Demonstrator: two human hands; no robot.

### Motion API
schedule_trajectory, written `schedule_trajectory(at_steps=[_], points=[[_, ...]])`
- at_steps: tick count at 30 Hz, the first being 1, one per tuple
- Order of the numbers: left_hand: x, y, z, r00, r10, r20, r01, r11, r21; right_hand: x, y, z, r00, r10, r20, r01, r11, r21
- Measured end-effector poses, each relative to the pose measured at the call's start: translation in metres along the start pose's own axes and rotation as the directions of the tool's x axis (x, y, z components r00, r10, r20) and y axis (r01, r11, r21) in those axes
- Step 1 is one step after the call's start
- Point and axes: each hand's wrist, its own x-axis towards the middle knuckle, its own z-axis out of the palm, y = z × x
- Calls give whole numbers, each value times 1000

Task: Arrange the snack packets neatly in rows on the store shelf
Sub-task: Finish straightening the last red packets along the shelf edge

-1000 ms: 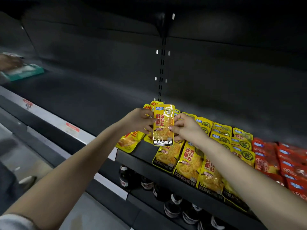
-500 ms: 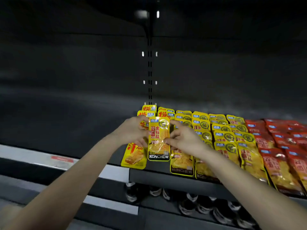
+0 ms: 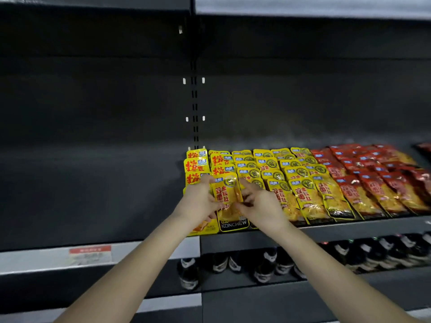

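A yellow snack packet [image 3: 228, 198] with red characters and a black KONCHEW band lies flat at the front of the dark shelf [image 3: 363, 226]. My left hand [image 3: 200, 201] grips its left edge and my right hand [image 3: 261, 206] pinches its right edge. It sits between a row of yellow packets with big red characters [image 3: 197, 163] on the left and overlapping rows of matching yellow packets [image 3: 300, 183] on the right. Rows of red packets [image 3: 373, 176] fill the shelf further right.
The shelf section to the left [image 3: 93, 194] is bare and dark, with a red price label [image 3: 89, 252] on its white front strip. Dark bottles [image 3: 263, 266] stand on the lower shelf beneath the packets. A slotted upright [image 3: 194, 101] runs up the back panel.
Both hands have lowered the held packet from upright in the air down onto the shelf front, and my view has swung round to face the shelf squarely.
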Motion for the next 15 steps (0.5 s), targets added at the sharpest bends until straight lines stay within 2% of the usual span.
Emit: schedule_trajectory(at_steps=[4, 7, 15], points=[[-5, -10, 9, 998, 58, 9, -59, 985, 161, -13, 10, 21, 995, 21, -99, -37, 986, -161], [-11, -14, 18, 990, 133, -34, -116, 943, 311, -18, 20, 31, 985, 40, -166, -74, 975, -209], [-29, -28, 43, 915, 306, -264, -227, 929, 292, -17, 28, 40, 972, -14, -237, -40, 974, -221]])
